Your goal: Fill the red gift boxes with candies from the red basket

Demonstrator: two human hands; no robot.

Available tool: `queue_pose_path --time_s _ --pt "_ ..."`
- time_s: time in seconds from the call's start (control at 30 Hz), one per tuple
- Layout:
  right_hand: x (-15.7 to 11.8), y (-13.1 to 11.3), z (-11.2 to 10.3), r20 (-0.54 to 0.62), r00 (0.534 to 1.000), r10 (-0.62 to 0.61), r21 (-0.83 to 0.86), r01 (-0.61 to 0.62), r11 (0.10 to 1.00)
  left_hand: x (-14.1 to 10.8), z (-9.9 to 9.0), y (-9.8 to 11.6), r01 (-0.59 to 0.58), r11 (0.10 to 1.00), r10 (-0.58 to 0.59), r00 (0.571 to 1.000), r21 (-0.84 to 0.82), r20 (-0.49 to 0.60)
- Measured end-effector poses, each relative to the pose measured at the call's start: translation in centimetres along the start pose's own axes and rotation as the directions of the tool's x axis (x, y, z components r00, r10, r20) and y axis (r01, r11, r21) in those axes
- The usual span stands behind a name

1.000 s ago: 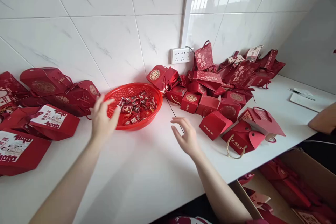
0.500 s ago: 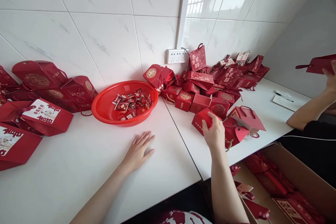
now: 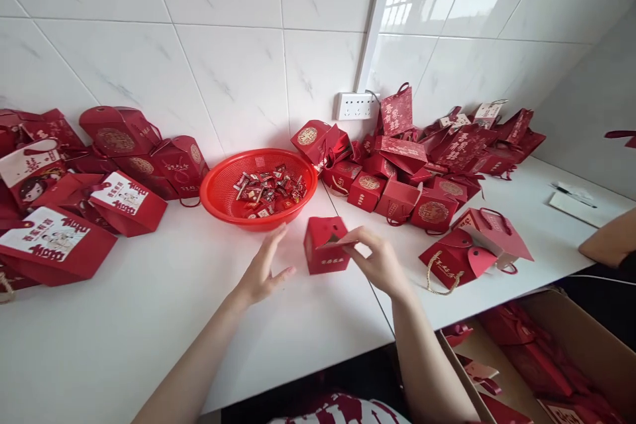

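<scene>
A small red gift box [image 3: 326, 257] with gold lettering stands upright on the white table in front of me. My right hand [image 3: 375, 258] pinches a top flap at the box's right side between thumb and fingers. To the left of the box, my left hand [image 3: 263, 271] is raised a little with its fingers apart, and it holds nothing. Behind both hands sits a red plastic basket [image 3: 213, 202] with small wrapped candies [image 3: 271, 189] in it.
Red gift boxes [image 3: 432, 205] are heaped along the wall at right, and more boxes [image 3: 124, 146] stand at left. Two boxes [image 3: 457, 258] lie near the table's right front edge. Below is a carton [image 3: 581, 324] of red packaging. A co-worker's arm [image 3: 611, 238] rests at far right.
My right hand has brought the red box leftward to the table's middle and now grips its flap. My left hand has lifted off the table. The view has turned left.
</scene>
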State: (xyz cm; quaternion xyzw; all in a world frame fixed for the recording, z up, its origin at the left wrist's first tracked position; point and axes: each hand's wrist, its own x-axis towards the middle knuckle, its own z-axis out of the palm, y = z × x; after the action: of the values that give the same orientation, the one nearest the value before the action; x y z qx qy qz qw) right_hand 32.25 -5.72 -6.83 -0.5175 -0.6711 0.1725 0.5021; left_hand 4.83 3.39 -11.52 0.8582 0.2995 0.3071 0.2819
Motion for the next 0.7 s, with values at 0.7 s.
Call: queue_pose_path --time_s 0.7 --pt "-1.2 2.6 9.6 0.022 0.962 -0.271 -0.021 0.272 0.962 -2.3 -2.1 -1.0 -0.016 0.982 0.016 1.0 0.186 0.001"
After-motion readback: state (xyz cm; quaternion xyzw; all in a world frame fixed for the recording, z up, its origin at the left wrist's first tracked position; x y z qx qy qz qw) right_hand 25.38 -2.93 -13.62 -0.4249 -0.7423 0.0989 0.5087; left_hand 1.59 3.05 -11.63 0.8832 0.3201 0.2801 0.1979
